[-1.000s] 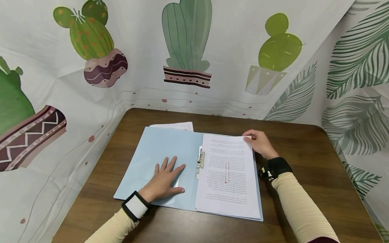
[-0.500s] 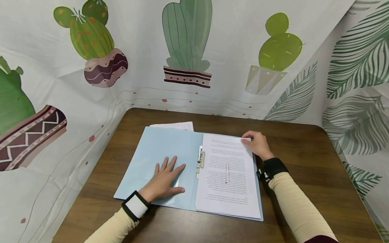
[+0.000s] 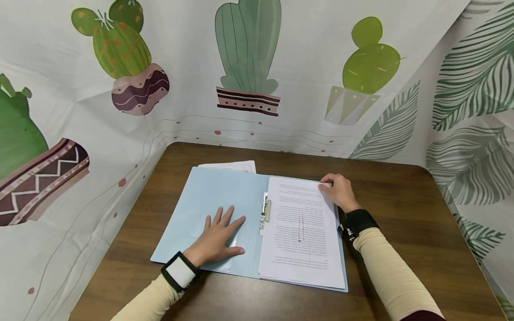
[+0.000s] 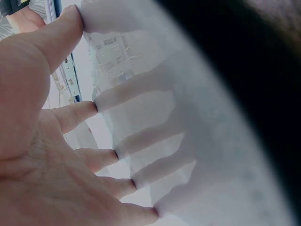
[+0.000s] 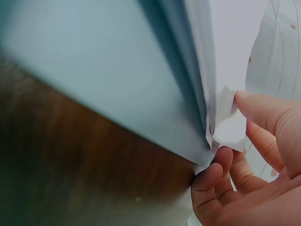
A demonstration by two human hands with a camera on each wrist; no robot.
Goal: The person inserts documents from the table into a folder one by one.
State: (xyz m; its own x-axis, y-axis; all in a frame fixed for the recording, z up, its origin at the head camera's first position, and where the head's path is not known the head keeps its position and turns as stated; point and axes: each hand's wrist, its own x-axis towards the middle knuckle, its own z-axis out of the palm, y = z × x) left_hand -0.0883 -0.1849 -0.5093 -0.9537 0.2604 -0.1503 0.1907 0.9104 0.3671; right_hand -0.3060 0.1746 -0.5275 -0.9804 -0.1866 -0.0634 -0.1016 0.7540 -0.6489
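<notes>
A light blue folder (image 3: 225, 187) lies spread wide, with a metal clip (image 3: 266, 210) along its spine. Printed sheets (image 3: 305, 232) form a stack on its right side, the text upside down in the head view. My left hand (image 3: 218, 240) rests on the left cover, fingers straight and spread; in the left wrist view its fingertips (image 4: 89, 107) touch the glossy surface. At the far right corner of the stack, my right hand (image 3: 339, 191) pinches the sheets. The right wrist view shows the thumb (image 5: 256, 108) on the paper's face and the other fingers curled at the corner.
More printed paper (image 3: 241, 166) sticks out from under the folder's far left edge. The brown wooden table (image 3: 393, 191) reaches back to a white cloth (image 3: 184, 67) printed with cacti and leaves.
My right hand has shifted slightly left and toward me at the corner of the sheets. The left hand and the folder stay where they were.
</notes>
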